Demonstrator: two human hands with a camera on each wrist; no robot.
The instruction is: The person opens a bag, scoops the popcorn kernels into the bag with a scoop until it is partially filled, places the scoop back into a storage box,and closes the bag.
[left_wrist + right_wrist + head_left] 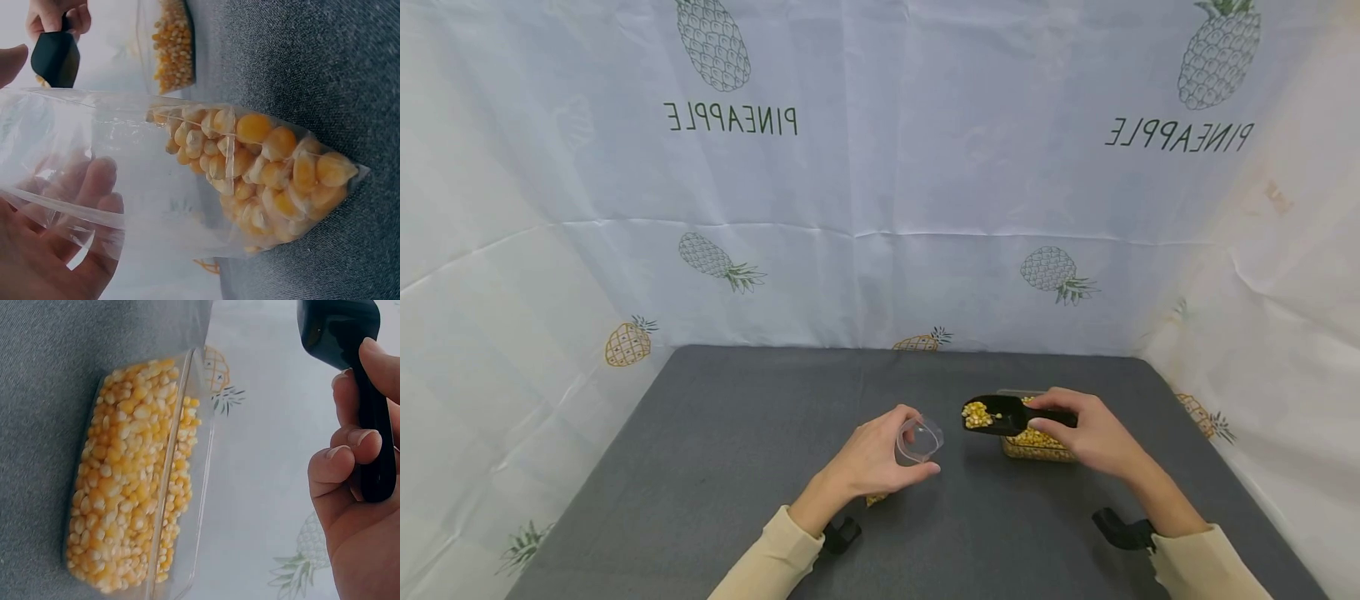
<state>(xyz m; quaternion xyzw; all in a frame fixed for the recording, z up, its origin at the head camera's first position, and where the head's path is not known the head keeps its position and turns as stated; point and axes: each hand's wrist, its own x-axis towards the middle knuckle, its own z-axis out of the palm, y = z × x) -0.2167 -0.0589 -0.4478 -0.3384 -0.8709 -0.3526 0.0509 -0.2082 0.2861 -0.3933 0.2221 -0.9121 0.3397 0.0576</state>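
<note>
A clear plastic bag (pixel 150 156) has corn kernels (pixel 262 175) gathered in its bottom corner, which meets the grey tabletop. My left hand (pixel 876 454) holds the bag around its upper part, thumb and fingers spread about the round open mouth. My right hand (pixel 1097 429) grips a black scoop (pixel 1013 415) by its handle. Some yellow kernels (pixel 977 414) lie in the scoop's front end, which points left toward the bag mouth, a short gap apart. Behind and below the scoop stands a clear rectangular container (pixel 165 487) with many corn kernels in it.
The grey tabletop (pixel 737 442) reaches back to a hanging curtain (pixel 865 167) printed with pineapples. More curtain hangs along both sides. Black wrist mounts (pixel 1122 529) sit under both forearms, close above the table.
</note>
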